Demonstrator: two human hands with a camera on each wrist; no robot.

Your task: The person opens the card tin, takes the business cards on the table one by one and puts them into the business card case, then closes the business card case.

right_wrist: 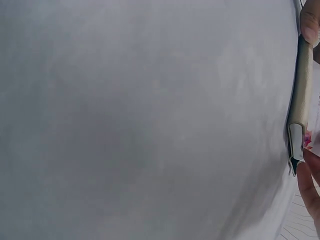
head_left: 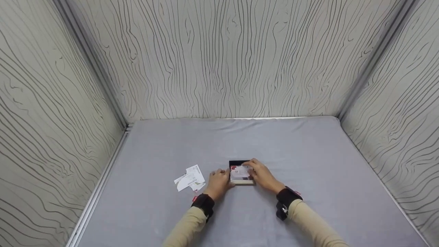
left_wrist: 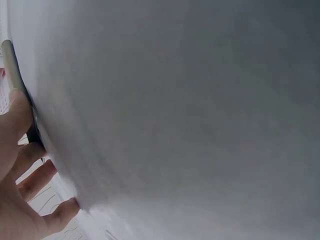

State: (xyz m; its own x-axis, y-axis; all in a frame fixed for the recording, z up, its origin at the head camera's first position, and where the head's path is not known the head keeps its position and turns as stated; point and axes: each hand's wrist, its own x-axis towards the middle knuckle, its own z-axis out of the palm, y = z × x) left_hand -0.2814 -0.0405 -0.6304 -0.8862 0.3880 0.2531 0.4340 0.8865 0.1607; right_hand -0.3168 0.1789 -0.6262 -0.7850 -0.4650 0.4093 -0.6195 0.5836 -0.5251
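Observation:
A small card case [head_left: 242, 183], beige along its near edge and dark inside, lies on the grey cloth in the head view. On it sits a white card [head_left: 241, 171] with red flower prints at its corners; whether more cards lie under it I cannot tell. My left hand [head_left: 218, 183] grips the case's left side, and the left wrist view shows the thumb on the beige edge [left_wrist: 14, 70]. From the right, my right hand [head_left: 263, 176] pinches the card, its index finger bent over the far edge. In the right wrist view the fingertips [right_wrist: 303, 172] touch the case's end.
Several loose white cards [head_left: 190, 179] lie overlapped to the left of my left hand. Grey cloth [head_left: 291, 144] covers the table. Patterned panels [head_left: 219, 61] stand at the back and both sides.

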